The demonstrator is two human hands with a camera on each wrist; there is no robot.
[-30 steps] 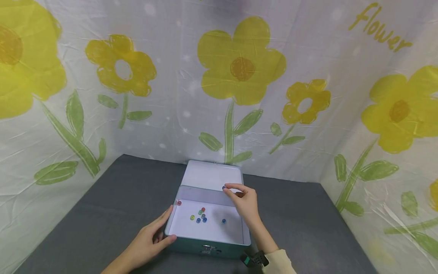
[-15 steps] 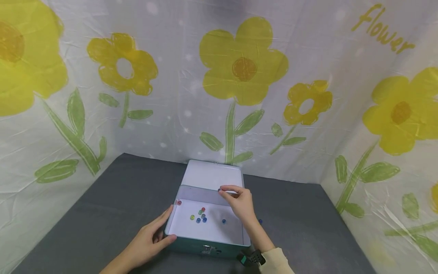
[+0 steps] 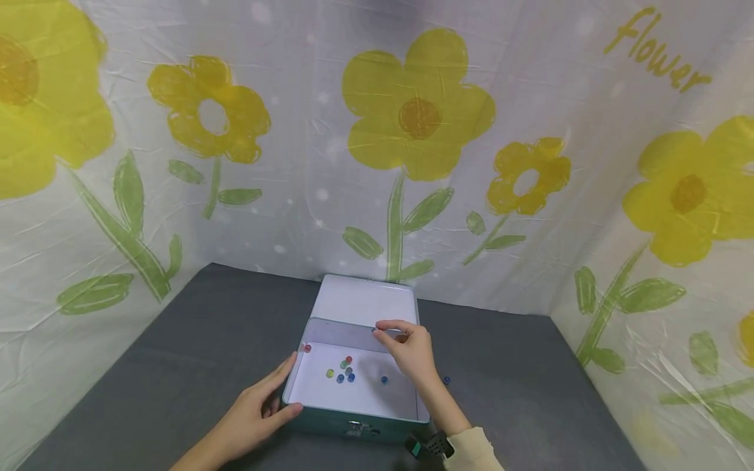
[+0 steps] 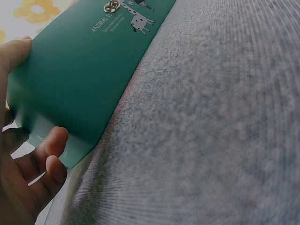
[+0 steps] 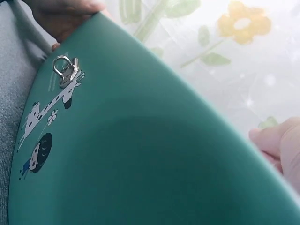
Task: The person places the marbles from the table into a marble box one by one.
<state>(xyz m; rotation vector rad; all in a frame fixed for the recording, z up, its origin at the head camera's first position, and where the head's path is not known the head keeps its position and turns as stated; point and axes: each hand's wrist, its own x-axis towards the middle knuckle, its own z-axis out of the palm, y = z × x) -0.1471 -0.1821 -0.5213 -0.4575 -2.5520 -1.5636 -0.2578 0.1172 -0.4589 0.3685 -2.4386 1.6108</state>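
Note:
A green tin box [image 3: 353, 426] with a white inside stands on the table, its lid [image 3: 365, 297] tipped back. My left hand [image 3: 253, 412] grips the front left corner, thumb at the front rim and fingers along the left side. Over the back part of the box, my right hand [image 3: 412, 353] pinches a small dark blue marble [image 3: 374, 330] between thumb and forefinger, mostly hidden by the fingertips. Several marbles lie on the box floor: a red marble [image 3: 307, 348] at the left wall, a yellow marble [image 3: 330, 373], and a blue marble [image 3: 385, 379] towards the right.
A loose blue marble [image 3: 446, 380] lies on the dark grey table [image 3: 518, 392], just right of my right forearm. A metal clasp [image 5: 68, 70] sticks out from the box front. Flowered white curtains [image 3: 294, 196] close off the back and sides.
My right hand has moved a little left and slightly down with the marble. The loose marble on the table has come into view beside the forearm. My left hand keeps its place.

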